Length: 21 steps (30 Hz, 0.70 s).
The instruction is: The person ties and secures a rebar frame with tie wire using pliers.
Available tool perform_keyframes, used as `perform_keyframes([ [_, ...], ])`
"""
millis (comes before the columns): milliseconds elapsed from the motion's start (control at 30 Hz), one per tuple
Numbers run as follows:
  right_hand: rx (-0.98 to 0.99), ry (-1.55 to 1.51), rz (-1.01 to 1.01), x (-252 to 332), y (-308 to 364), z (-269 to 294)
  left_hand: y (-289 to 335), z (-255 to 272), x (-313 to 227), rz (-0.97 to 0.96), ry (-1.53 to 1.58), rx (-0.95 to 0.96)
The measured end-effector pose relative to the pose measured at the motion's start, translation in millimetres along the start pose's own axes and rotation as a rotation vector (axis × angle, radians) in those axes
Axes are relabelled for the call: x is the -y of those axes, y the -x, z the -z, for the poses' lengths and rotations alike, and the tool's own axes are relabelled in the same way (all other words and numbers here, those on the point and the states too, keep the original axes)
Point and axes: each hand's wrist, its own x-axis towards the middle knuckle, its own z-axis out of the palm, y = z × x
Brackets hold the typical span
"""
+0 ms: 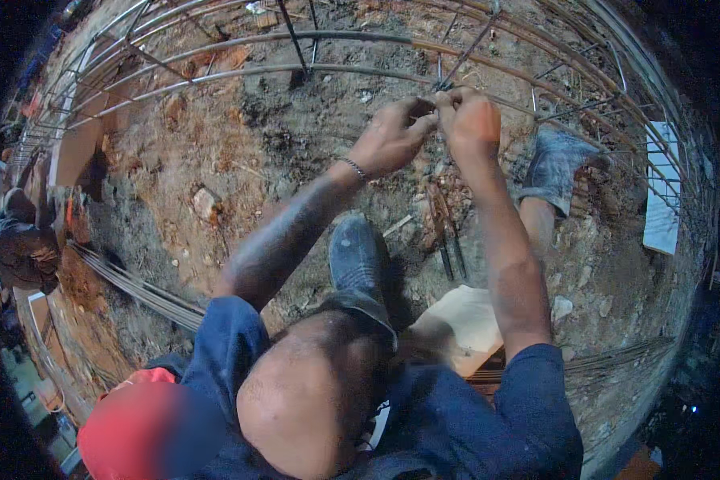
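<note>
Both hands meet at a joint of a steel rebar cage [368, 70], where a cross bar reaches the nearest long bar. My left hand [388, 138], with a dark bracelet at its wrist, has thumb and fingers drawn together just below the joint. Close against it, my right hand [474, 128] is curled with its fingertips pinched at the joint. Whatever the fingertips hold is too small to make out. A pair of long-handled pincers [446, 232] lies on the soil below my right hand.
My boots [355, 254] stand on rough, stony soil. A pale slab-like piece [460, 324] lies by my right forearm. Thin rods [140, 288] lie to the left, near a crouching person [24, 240]. Someone in a red cap [124, 428] is close at lower left. A white board [662, 192] stands right.
</note>
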Motion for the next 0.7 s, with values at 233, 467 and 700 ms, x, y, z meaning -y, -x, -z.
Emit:
perform_keyframes([
  [233, 0.383, 0.17, -0.208, -134.2, 148.7, -25.8, 32.1, -13.8, 7.1, 0.124, -0.04, -0.306],
  [467, 0.301, 0.501, -0.054, -139.6, 213.3, -46.4, 53.1, -23.8, 22.4, 0.135, -0.285, -0.375],
  [700, 0.293, 0.529, 0.059, -148.7, 210.9, -49.7, 20.5, -30.7, -1.4, 0.137, -0.173, -0.286],
])
